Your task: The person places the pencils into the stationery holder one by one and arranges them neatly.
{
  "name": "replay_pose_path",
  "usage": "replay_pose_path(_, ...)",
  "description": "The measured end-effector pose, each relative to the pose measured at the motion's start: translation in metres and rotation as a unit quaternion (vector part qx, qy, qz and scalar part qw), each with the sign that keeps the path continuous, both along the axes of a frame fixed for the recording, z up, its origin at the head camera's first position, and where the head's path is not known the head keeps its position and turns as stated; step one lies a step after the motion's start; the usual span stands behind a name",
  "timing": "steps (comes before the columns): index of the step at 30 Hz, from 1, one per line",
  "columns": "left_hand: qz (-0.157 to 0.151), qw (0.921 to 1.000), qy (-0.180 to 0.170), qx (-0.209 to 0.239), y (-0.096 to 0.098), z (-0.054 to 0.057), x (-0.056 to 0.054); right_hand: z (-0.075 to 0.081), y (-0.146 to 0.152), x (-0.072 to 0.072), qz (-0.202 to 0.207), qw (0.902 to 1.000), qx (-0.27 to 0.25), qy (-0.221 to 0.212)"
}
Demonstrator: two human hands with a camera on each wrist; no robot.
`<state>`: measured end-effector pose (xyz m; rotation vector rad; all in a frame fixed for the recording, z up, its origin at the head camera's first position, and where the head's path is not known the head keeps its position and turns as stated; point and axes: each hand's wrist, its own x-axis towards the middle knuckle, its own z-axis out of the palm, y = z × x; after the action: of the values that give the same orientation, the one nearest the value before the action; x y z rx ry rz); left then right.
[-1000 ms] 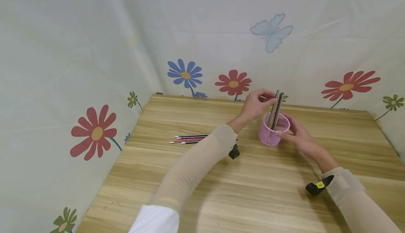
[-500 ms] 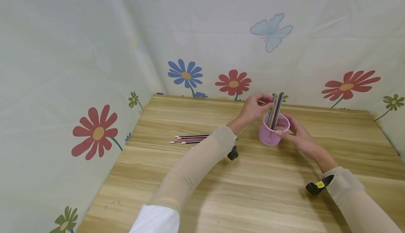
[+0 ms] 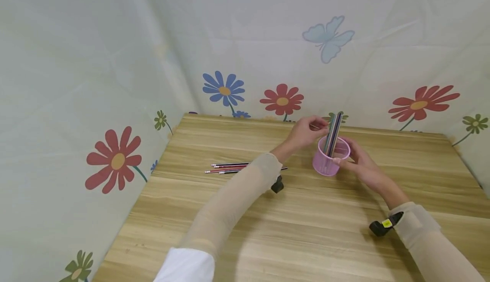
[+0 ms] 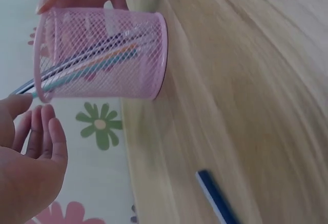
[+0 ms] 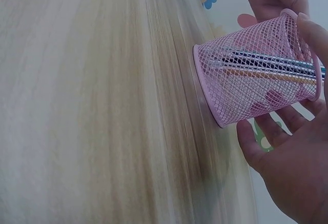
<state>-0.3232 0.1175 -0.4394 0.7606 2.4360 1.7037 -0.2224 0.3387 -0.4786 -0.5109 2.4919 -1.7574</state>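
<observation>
A pink mesh pencil cup (image 3: 325,165) stands upright on the table, with several pencils (image 3: 334,135) leaning in it, a teal one among them. My right hand (image 3: 363,167) grips the cup from the right, thumb near its rim and fingers round the far side; the right wrist view shows these fingers (image 5: 277,126) curved along the mesh. Left of the pencil tops is my left hand (image 3: 304,132), its fingers loosely bent and holding nothing visible. Seen from the left wrist, the thumb (image 4: 18,104) lies close to the teal pencil (image 4: 87,75); whether they touch, I cannot tell.
More pencils (image 3: 226,169) with eraser ends lie on the wooden table (image 3: 306,231), partly hidden under my left forearm. A flowered white cloth wall (image 3: 245,39) rises behind and at the left of the table.
My left hand has let go of the pencils at the cup and drawn slightly left and down. The teal pencil sits lower in the cup. My right hand keeps its hold.
</observation>
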Motion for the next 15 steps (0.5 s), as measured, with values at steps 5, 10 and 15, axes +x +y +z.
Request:
replay_pose_path(5,-0.028,0.9995,0.012,-0.009,-0.024,0.003,-0.006,0.000,-0.004,0.001,0.000,1.0000,0.003,0.000)
replay_pose_path(10,-0.045,0.9981,0.028,-0.030,-0.053,0.008,-0.008,0.000,-0.004,0.002,-0.004,1.0000,0.002,-0.004)
replay_pose_path(15,-0.055,0.9965,0.026,-0.058,-0.083,0.010,-0.006,0.001,-0.003,0.001,-0.012,0.9998,0.008,-0.013)
